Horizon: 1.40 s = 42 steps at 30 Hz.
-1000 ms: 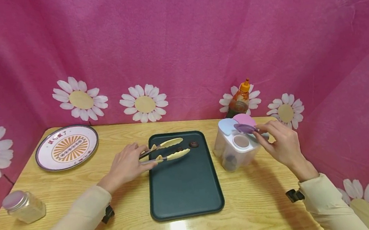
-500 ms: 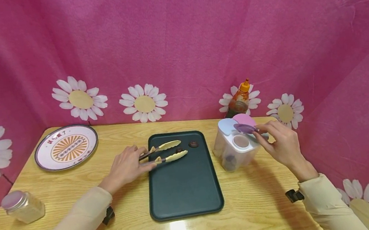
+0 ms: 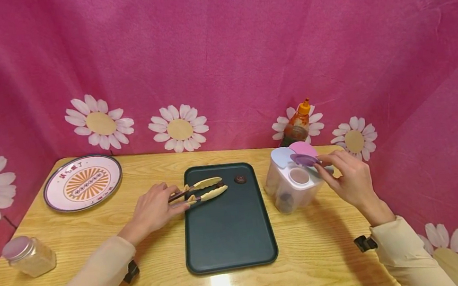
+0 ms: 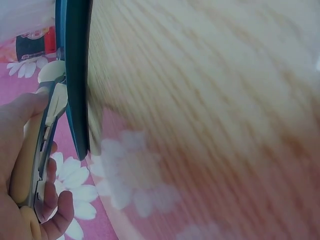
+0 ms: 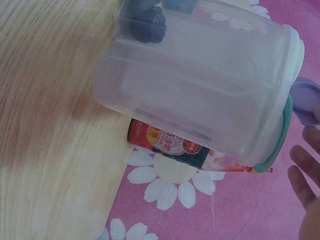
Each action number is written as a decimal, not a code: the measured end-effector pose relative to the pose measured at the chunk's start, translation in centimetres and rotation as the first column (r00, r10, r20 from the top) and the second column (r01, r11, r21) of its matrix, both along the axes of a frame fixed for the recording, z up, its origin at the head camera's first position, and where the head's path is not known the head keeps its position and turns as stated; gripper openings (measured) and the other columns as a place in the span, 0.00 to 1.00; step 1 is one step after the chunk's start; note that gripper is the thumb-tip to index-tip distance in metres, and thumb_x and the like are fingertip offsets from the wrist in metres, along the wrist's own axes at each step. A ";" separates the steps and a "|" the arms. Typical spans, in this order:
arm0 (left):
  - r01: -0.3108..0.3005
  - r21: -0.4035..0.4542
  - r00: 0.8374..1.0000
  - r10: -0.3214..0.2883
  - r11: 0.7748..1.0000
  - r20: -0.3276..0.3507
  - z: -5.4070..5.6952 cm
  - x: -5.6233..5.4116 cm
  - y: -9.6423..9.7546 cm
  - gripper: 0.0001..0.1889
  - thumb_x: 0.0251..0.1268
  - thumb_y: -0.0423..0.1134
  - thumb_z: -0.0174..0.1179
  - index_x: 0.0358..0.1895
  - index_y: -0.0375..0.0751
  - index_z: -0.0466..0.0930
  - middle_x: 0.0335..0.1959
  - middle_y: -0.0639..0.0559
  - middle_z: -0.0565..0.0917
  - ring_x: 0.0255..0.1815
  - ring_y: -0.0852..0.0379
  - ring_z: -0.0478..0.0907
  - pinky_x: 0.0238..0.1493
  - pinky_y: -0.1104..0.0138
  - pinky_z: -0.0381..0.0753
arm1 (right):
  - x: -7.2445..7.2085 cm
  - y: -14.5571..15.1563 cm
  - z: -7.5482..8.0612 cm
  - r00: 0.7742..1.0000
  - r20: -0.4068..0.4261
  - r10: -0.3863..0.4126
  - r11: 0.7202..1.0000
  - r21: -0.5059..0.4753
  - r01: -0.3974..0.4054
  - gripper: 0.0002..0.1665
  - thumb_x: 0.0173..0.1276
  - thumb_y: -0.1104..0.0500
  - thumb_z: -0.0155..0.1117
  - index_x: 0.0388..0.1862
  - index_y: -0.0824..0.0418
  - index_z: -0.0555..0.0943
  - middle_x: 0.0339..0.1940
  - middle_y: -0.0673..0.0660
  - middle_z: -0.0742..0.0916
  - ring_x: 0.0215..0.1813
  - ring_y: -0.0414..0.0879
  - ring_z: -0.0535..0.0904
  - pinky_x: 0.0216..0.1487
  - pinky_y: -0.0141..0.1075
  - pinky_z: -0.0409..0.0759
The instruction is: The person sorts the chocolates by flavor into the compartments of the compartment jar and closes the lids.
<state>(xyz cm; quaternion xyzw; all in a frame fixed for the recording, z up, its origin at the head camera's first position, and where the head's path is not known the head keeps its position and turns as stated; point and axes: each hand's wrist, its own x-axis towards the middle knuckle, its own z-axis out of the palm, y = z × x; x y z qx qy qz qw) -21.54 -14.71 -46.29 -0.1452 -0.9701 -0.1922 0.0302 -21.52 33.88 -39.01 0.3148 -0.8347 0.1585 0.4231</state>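
Observation:
My left hand [image 3: 153, 208] grips the handles of tongs with cream scalloped tips [image 3: 214, 193], whose grip also shows as a cream handle [image 4: 27, 157] in the left wrist view. Between the tips sits a small dark brown round piece [image 3: 220, 185] on the black tray [image 3: 229, 233]; contact with both tips is unclear. A second dark brown swirled piece [image 3: 240, 179] lies just right of the tips. My right hand [image 3: 351, 179] pinches a raised purple lid [image 3: 303, 159] on a clear, compartmented container [image 5: 200, 85]. Beneath that lid is a round opening [image 3: 299, 175]. Dark contents [image 5: 150, 25] show low in one compartment.
Behind the container stands a sauce bottle [image 3: 297, 127] with an orange nozzle. A white patterned plate [image 3: 56, 190] lies at the back left, and a glass jar [image 3: 37, 262] with a pinkish lid stands nearer. A pink flowered cloth [image 3: 219, 63] surrounds the table.
The left hand and tongs have shifted a little to the left, and the tips have drawn closer together around the dark piece. The right hand still holds the purple lid up.

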 end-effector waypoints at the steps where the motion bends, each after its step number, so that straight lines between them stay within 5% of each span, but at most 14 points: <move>1: 0.002 0.001 1.000 -0.002 1.000 -0.004 0.0 0.0 -0.1 0.28 0.63 0.61 0.73 0.57 0.44 0.87 0.35 0.50 0.78 0.34 0.54 0.71 0.30 0.65 0.67 | 0.0 0.0 0.0 1.000 -0.001 0.001 1.000 0.000 -0.001 0.28 0.80 0.40 0.59 0.42 0.64 0.89 0.30 0.58 0.90 0.29 0.51 0.83 0.31 0.40 0.75; 8: 0.002 0.022 0.998 0.000 1.000 -0.057 0.7 0.3 0.0 0.29 0.62 0.61 0.73 0.57 0.44 0.87 0.35 0.49 0.79 0.34 0.53 0.72 0.30 0.65 0.68 | 0.0 -0.1 0.0 1.000 -0.003 -0.006 1.000 0.005 0.006 0.29 0.80 0.39 0.59 0.43 0.64 0.89 0.30 0.59 0.90 0.30 0.51 0.84 0.31 0.42 0.77; 19: 0.017 0.035 0.994 -0.013 0.999 -0.112 3.9 0.5 1.7 0.33 0.60 0.64 0.73 0.61 0.45 0.86 0.37 0.48 0.79 0.36 0.53 0.73 0.32 0.64 0.71 | -0.1 -0.1 0.1 1.000 -0.003 -0.005 1.000 0.003 0.005 0.29 0.80 0.39 0.60 0.42 0.64 0.89 0.30 0.59 0.90 0.31 0.52 0.85 0.32 0.44 0.79; 35: 0.129 0.045 0.975 -0.119 0.991 -0.187 7.5 2.8 6.2 0.28 0.59 0.62 0.74 0.58 0.50 0.88 0.38 0.51 0.82 0.37 0.56 0.74 0.33 0.66 0.76 | -0.2 -0.3 0.5 1.000 -0.007 -0.010 1.000 0.006 0.010 0.30 0.80 0.38 0.58 0.42 0.63 0.89 0.30 0.59 0.90 0.31 0.52 0.85 0.31 0.42 0.77; 42: 0.179 0.062 0.964 -0.163 0.982 -0.212 7.8 2.9 9.0 0.29 0.59 0.64 0.73 0.58 0.52 0.88 0.39 0.52 0.82 0.40 0.57 0.75 0.33 0.66 0.78 | -0.2 -0.2 0.3 1.000 -0.012 -0.004 1.000 0.009 0.004 0.29 0.80 0.39 0.58 0.41 0.64 0.89 0.31 0.59 0.90 0.29 0.51 0.82 0.31 0.42 0.76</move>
